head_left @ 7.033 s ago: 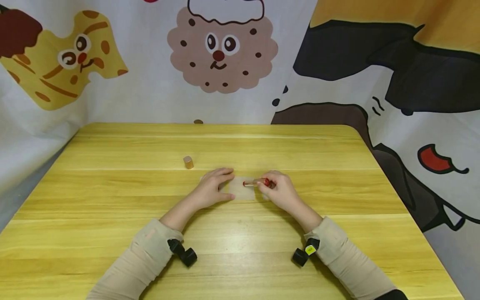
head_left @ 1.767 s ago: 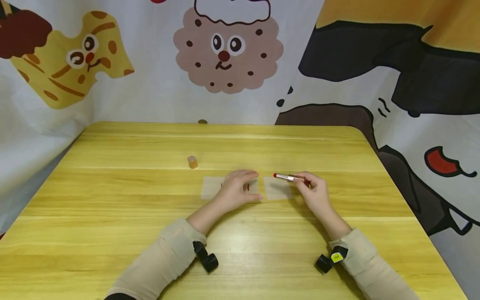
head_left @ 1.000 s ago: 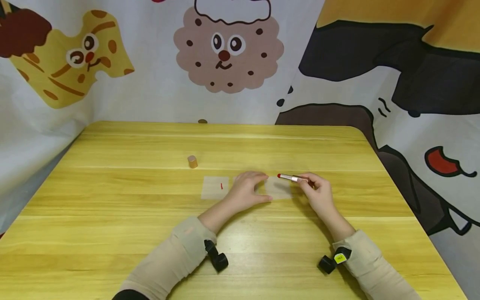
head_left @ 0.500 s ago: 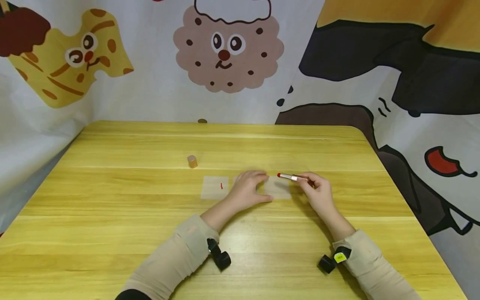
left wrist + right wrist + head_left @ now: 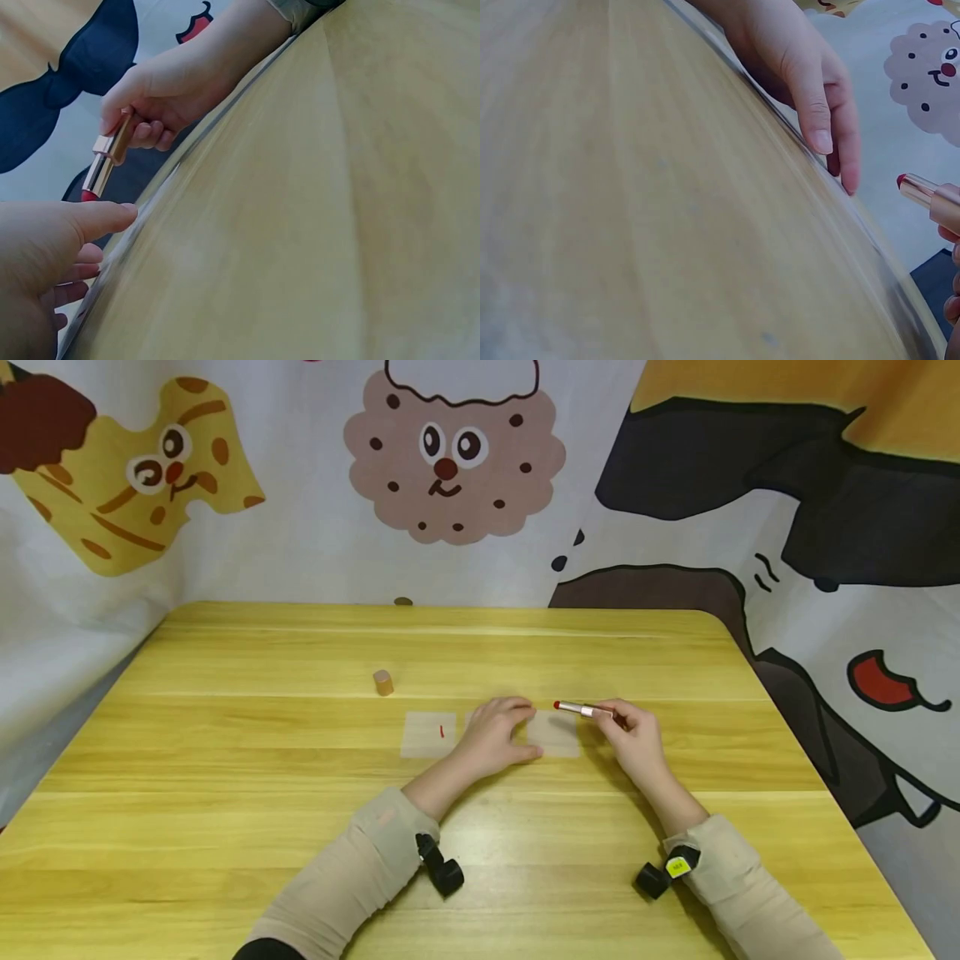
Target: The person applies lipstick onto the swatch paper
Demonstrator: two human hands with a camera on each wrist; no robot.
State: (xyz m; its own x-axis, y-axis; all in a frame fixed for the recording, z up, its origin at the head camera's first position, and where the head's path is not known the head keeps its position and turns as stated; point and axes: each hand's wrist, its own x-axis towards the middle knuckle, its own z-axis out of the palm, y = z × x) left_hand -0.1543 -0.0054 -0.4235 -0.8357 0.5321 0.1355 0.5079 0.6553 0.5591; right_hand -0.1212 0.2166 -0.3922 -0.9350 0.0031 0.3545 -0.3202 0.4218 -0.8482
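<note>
My right hand pinches an uncapped lipstick, its red tip pointing left above the far edge of a pale square of paper. Thumb and fingertips of my left hand rest at that square's left edge, the fingers spread and gently bent. Beneath the left hand lies another paper square, almost wholly hidden. Further left, a third square of paper carries a short red stroke. In the right wrist view the lipstick shows its red end, clear of the table.
A small copper-coloured cap stands on the wooden table, beyond the left paper square. A cartoon-printed cloth hangs behind the table's far edge. A small black camera sits on each wrist.
Over several seconds both hands have moved right, the lipstick with them. My left hand has slid onto the right square, uncovering the left square's red stroke and covering the middle one. Lately almost still.
</note>
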